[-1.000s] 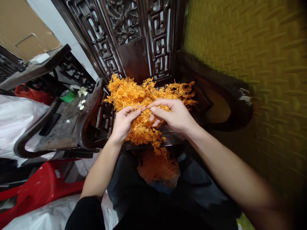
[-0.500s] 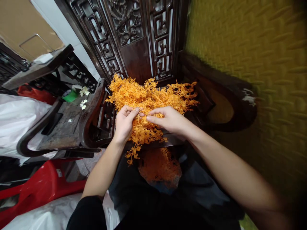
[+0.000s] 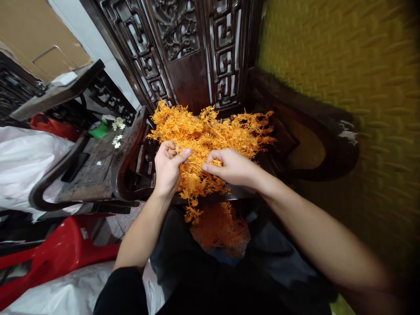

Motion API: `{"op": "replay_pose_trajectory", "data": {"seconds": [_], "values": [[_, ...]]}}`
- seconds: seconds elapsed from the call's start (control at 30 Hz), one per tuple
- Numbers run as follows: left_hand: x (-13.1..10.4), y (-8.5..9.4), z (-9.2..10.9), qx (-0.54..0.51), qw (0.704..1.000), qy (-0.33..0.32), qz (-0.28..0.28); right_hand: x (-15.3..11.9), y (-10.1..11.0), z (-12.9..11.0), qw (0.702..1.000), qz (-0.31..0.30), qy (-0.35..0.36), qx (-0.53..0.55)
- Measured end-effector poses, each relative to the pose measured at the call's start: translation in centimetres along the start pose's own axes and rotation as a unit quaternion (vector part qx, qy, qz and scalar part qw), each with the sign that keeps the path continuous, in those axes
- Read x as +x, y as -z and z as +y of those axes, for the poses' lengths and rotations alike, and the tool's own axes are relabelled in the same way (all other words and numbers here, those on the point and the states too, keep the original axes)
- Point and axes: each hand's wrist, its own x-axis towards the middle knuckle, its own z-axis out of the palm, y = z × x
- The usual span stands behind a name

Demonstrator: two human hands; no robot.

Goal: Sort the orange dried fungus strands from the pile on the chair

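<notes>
A bushy heap of orange artificial foliage with fine branching sprigs covers the seat of a carved dark wooden chair. My left hand is at the heap's near left side, its fingers curled and thumb pointing right, with thin orange strands at the fingertips. To its right, my right hand bends over the foliage, thumb and fingers pinching an orange sprig. A gap separates the two hands. One loose sprig dangles over the seat's front edge. What lies inside the left fingers is partly hidden.
On the left, a dark wooden side chair carries a green roll and small pale flowers. Below are a red plastic stool and white sacks. More orange foliage sits in a bag between the legs.
My hands have moved apart, the left one leftward and the right one slightly right. The dangling sprig has shifted right. The whole view has shifted slightly.
</notes>
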Motion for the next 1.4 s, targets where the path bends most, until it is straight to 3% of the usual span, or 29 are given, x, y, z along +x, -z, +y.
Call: {"op": "replay_pose_trajectory", "data": {"seconds": [0.17, 0.23, 0.33, 0.4, 0.43, 0.5, 0.57, 0.63, 0.77, 0.87, 1.0, 1.07, 1.2, 1.4], "values": [[-0.2, -0.9, 0.0, -0.049, 0.997, -0.008, 0.066, -0.2, 0.1, -0.7, 0.997, 0.050, 0.000, -0.065], [0.6, -0.4, 0.5, -0.052, 0.995, -0.011, 0.080, -0.4, 0.2, -0.4, 0.992, 0.074, 0.016, -0.100], [2.7, 1.4, 1.6, -0.086, 0.985, -0.074, 0.130, -0.7, 0.5, 0.9, 0.988, 0.076, -0.008, -0.136], [3.8, 2.3, 1.9, -0.121, 0.976, -0.106, 0.150, -0.7, 0.9, 1.9, 0.995, 0.043, -0.081, -0.048], [4.1, 2.5, 1.7, -0.125, 0.979, -0.072, 0.143, -0.7, 1.0, 2.3, 0.992, 0.031, -0.120, 0.038], [4.1, 2.2, 0.9, -0.112, 0.988, 0.020, 0.104, -0.7, 1.4, 2.6, 0.959, 0.038, -0.160, 0.233], [3.6, 1.5, -0.1, -0.095, 0.990, 0.080, 0.065, -0.8, 1.8, 2.4, 0.911, 0.061, -0.146, 0.381], [3.1, 0.6, -0.7, -0.087, 0.991, 0.091, 0.041, -0.9, 2.3, 2.1, 0.873, 0.065, -0.120, 0.468], [2.6, -0.3, -0.4, -0.081, 0.991, 0.100, 0.018, -0.9, 2.9, 1.9, 0.841, 0.065, -0.088, 0.530], [2.3, -0.6, 0.0, -0.087, 0.992, 0.096, 0.012, -0.9, 2.3, 1.7, 0.852, 0.061, -0.053, 0.517], [1.5, -0.8, 0.3, -0.066, 0.991, 0.111, -0.031, -1.1, 0.7, 0.8, 0.920, -0.011, -0.017, 0.391], [1.1, -0.8, 0.5, -0.054, 0.989, 0.118, -0.067, -1.1, 0.0, 0.3, 0.952, -0.018, 0.013, 0.306], [0.6, -0.6, 0.6, -0.033, 0.984, 0.126, -0.122, -0.7, -1.0, -0.3, 0.975, 0.071, 0.092, 0.191], [-0.4, -0.2, 0.5, 0.034, 0.982, 0.089, -0.164, -0.2, -2.1, 0.3, 0.977, 0.183, 0.067, 0.088]]}}
